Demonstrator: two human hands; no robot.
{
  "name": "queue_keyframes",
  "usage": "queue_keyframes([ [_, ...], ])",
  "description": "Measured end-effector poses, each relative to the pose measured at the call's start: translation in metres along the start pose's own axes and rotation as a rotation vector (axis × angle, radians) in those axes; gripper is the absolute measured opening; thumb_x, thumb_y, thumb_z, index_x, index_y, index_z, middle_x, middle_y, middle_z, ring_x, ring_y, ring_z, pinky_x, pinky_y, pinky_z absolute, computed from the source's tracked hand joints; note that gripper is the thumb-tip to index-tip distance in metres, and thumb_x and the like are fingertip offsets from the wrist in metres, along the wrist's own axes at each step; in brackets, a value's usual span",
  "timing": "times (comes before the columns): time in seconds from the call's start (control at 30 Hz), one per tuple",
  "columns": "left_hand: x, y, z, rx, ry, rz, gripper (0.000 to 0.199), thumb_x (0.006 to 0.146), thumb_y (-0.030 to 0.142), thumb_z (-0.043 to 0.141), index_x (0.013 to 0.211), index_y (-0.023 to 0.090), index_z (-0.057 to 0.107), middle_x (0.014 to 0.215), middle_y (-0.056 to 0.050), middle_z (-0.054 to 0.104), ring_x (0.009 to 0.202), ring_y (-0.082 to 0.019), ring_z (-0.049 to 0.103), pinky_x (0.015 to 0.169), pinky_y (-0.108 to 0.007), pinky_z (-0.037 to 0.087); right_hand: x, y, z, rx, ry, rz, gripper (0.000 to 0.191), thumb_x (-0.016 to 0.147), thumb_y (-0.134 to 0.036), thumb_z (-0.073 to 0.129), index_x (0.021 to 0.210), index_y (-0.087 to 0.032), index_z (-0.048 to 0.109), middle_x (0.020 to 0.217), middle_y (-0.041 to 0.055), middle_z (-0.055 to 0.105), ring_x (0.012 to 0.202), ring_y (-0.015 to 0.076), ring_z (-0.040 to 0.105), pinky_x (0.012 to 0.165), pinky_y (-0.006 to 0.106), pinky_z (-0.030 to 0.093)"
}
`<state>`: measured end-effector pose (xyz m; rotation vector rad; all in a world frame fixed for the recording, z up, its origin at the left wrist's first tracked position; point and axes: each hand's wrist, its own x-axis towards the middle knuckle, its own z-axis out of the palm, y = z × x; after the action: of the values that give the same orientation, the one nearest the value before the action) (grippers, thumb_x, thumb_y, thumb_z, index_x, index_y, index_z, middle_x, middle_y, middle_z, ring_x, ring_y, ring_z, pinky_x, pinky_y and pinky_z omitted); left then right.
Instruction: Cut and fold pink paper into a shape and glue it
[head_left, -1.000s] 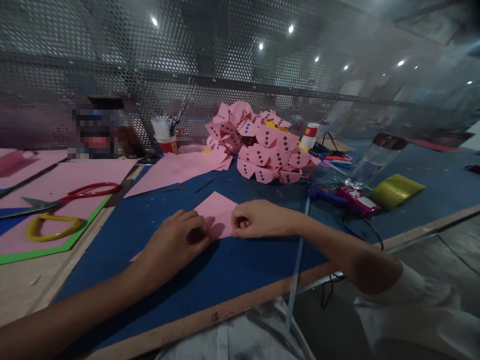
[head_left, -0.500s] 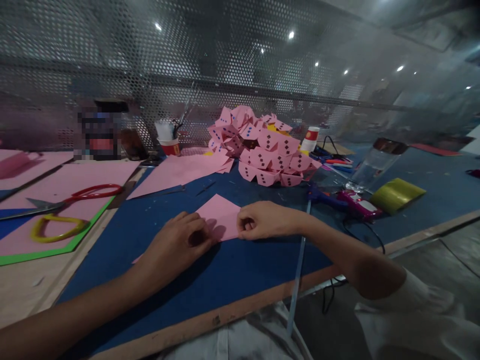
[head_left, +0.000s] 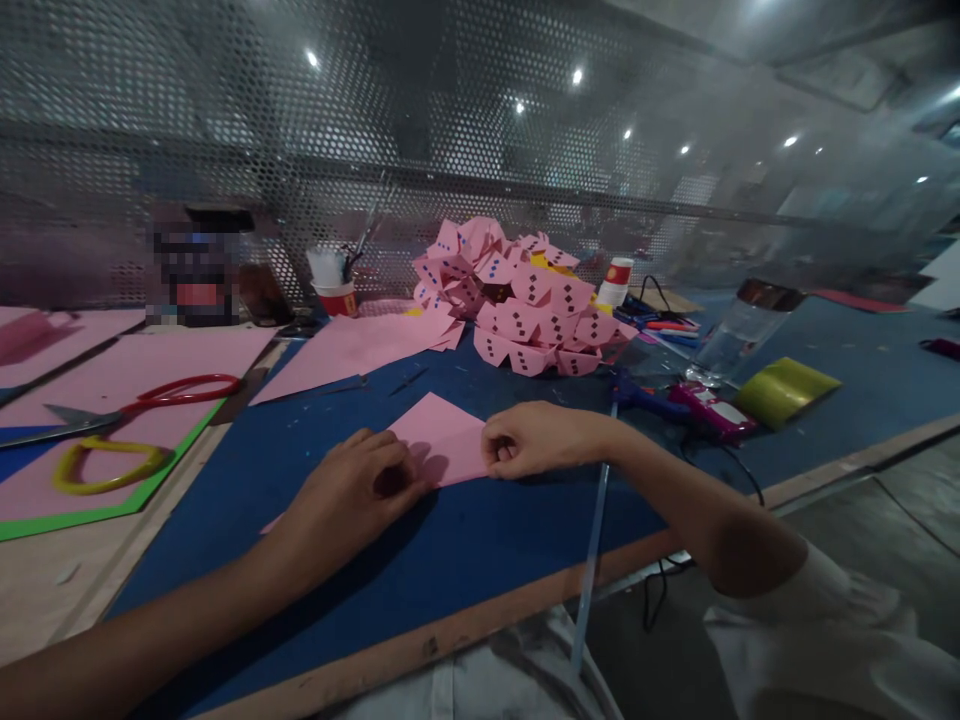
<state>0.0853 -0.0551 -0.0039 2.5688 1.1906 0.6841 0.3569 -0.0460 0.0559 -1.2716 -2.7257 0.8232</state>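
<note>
A piece of pink paper [head_left: 442,432] lies on the blue table top between my hands, its pointed corner facing away from me. My left hand [head_left: 367,485] has its fingers closed on the paper's near left edge. At the right end of the paper, my right hand [head_left: 534,440] pinches the edge between thumb and curled fingers. Behind them stands a heap of folded pink paper pieces [head_left: 536,300] with dark and blue dots. Flat pink sheets [head_left: 352,350] lie to the left of the heap.
Scissors [head_left: 112,475] with red and yellow handles rest on sheets at left. To the right are a glue gun [head_left: 709,408], yellow tape roll [head_left: 787,392] and clear jar [head_left: 742,330]. Paper cups [head_left: 336,298] stand at the back. A pale strip [head_left: 592,560] crosses the table's front edge.
My right hand has shifted very slightly right along the paper's edge, while my left hand keeps its place. The whole view has moved a little.
</note>
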Motion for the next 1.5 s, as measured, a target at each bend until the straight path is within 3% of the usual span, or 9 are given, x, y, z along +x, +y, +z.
queue_keyframes([
  [0.43, 0.0, -0.005, 0.003, 0.023, 0.003, 0.013, 0.042, 0.093, 0.056, 0.057, 0.069, 0.022, 0.058, 0.071, -0.001, 0.06, 0.071, -0.02, 0.05, 0.068, -0.033, 0.035, -0.01, 0.01, -0.007, -0.003, -0.04, 0.02, 0.015, 0.081, -0.024, 0.066, 0.09, -0.014, 0.073, 0.084, 0.0031, 0.073, 0.072, 0.0132, 0.061, 0.061, 0.021, 0.039],
  [0.83, 0.0, -0.004, 0.003, 0.032, 0.015, 0.009, 0.039, 0.094, 0.051, 0.055, 0.068, 0.022, 0.057, 0.071, -0.001, 0.06, 0.07, -0.02, 0.051, 0.066, -0.033, 0.036, -0.027, 0.021, -0.006, 0.022, 0.03, 0.051, 0.015, 0.082, -0.025, 0.065, 0.09, -0.016, 0.073, 0.085, 0.0025, 0.072, 0.074, 0.0138, 0.063, 0.063, 0.022, 0.04],
  [1.13, 0.0, -0.006, 0.002, 0.04, -0.022, 0.024, 0.037, 0.094, 0.051, 0.056, 0.07, 0.022, 0.059, 0.072, -0.002, 0.06, 0.07, -0.02, 0.051, 0.066, -0.033, 0.036, -0.034, 0.02, -0.012, 0.029, 0.008, 0.106, 0.016, 0.081, -0.022, 0.064, 0.093, -0.015, 0.073, 0.089, 0.0049, 0.075, 0.077, 0.0153, 0.065, 0.066, 0.023, 0.043],
  [1.33, -0.001, -0.008, 0.003, 0.031, -0.029, -0.005, 0.039, 0.092, 0.053, 0.057, 0.069, 0.022, 0.057, 0.072, -0.002, 0.059, 0.072, -0.021, 0.051, 0.066, -0.033, 0.036, -0.036, 0.024, -0.014, 0.09, -0.054, 0.062, 0.021, 0.085, -0.024, 0.064, 0.101, -0.012, 0.072, 0.095, 0.0071, 0.074, 0.082, 0.0159, 0.066, 0.071, 0.023, 0.046],
  [1.5, -0.002, -0.01, 0.004, 0.027, -0.033, 0.009, 0.035, 0.093, 0.051, 0.058, 0.072, 0.023, 0.059, 0.074, -0.002, 0.06, 0.074, -0.022, 0.052, 0.068, -0.033, 0.037, -0.036, 0.025, -0.014, 0.062, -0.012, 0.031, 0.018, 0.086, -0.021, 0.061, 0.096, -0.012, 0.073, 0.091, 0.0059, 0.073, 0.079, 0.0147, 0.064, 0.068, 0.023, 0.045],
])
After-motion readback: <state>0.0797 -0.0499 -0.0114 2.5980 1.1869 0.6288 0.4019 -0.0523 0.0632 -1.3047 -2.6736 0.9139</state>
